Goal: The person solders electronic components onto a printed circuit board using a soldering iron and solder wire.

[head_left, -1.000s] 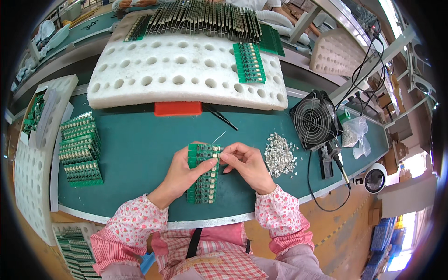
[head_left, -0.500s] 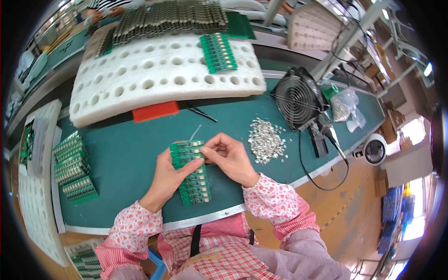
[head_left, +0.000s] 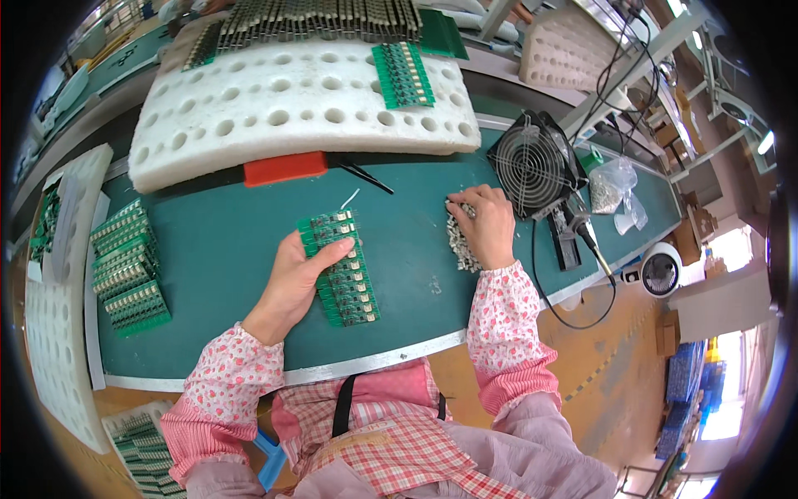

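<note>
**Right hand off the board, now at the loose-parts pile**

Change against the two earlier frames: both hands were pinched together over the upper end of the green circuit-board panel (head_left: 341, 268); now only the left hand (head_left: 293, 281) is on it. Left palm lies flat against the panel's left edge, thumb across the upper rows, pressing it to the green bench mat (head_left: 224, 249) — a steadying hold, not a lift. The panel lies flat at bench centre, long axis running away from the person.

The right hand (head_left: 484, 224) has gone right to the heap of small silvery components (head_left: 460, 243). Its fingers are curled down into the top of the heap; whether a piece is pinched yet, I cannot tell. Reading: one insertion finished, next part being fetched.

Packages and markers:
- clear plastic bag (head_left: 613, 186) of small parts, far right, behind the black fan (head_left: 534, 164);
- flat red rectangular block (head_left: 285, 167) under the edge of the white perforated foam tray (head_left: 283, 104);
- stacked green boards (head_left: 126, 264) at the left.

No labels are legible.
</note>
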### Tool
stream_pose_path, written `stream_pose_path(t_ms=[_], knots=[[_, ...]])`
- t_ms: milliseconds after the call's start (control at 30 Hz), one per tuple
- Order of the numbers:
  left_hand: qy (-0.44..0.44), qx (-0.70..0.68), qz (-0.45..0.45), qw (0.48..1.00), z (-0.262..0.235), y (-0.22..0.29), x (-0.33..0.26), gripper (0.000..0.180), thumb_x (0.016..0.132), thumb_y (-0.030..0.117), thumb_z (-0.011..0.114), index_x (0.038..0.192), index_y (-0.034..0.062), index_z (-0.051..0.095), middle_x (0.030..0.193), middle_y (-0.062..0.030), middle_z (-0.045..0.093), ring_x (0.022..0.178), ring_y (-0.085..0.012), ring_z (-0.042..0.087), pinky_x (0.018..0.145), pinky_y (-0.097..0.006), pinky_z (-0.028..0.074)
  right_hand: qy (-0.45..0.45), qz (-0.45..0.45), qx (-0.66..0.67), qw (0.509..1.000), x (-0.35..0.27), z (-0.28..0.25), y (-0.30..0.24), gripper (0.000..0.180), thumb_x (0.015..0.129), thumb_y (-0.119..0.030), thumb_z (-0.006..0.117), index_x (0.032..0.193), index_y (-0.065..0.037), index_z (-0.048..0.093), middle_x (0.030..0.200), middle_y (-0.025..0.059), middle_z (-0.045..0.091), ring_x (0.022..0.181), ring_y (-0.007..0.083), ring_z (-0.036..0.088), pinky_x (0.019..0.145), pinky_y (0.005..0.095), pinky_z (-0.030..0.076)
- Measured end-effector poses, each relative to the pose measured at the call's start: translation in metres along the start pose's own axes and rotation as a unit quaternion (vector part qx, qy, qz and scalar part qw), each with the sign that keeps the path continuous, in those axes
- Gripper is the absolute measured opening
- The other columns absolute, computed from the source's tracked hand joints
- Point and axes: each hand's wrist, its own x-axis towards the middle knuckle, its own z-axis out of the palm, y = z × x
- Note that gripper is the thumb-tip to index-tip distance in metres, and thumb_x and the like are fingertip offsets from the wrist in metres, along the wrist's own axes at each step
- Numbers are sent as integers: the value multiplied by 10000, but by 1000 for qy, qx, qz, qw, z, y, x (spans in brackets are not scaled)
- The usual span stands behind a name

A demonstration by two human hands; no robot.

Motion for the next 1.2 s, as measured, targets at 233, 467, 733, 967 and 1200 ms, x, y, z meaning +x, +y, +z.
stream_pose_path(t_ms=[233,467,733,967,1200], knots=[[-17,5,-4,1000,-4,-1,0,216,829,112,680,1004,38,579,878,-19,613,767,-101,599,679,-262,511,27,-43,-3,999,0,1,-24,87,748,-134,694,796,-74,652,788,50,611,806,241,553,716,372,414],[-6,65,24,998,-4,-3,0,219,842,124,671,1014,16,589,886,-31,639,769,-89,608,668,-251,511,-157,146,482,849,-10,-3,-66,97,814,-60,681,848,12,625,866,51,667,802,95,612,753,226,488],[-13,90,33,995,-6,-6,2,215,856,130,652,1022,10,589,890,-35,644,771,-84,605,661,-248,511,-226,148,572,775,-21,1,-91,142,841,-58,651,949,35,654,908,69,672,817,93,603,770,227,483],[-31,116,30,992,-4,-6,2,213,855,125,650,1018,5,585,901,-40,646,784,-85,605,676,-244,508,-260,180,579,751,-20,1,-88,157,853,-84,647,934,50,634,875,62,657,809,86,602,743,211,485],[-38,158,57,985,-4,-8,2,216,857,126,648,1013,-7,580,905,-42,646,793,-82,602,685,-243,501,-299,184,588,729,-18,-2,-85,162,869,-103,630,948,36,600,888,48,631,812,92,596,758,224,487]])
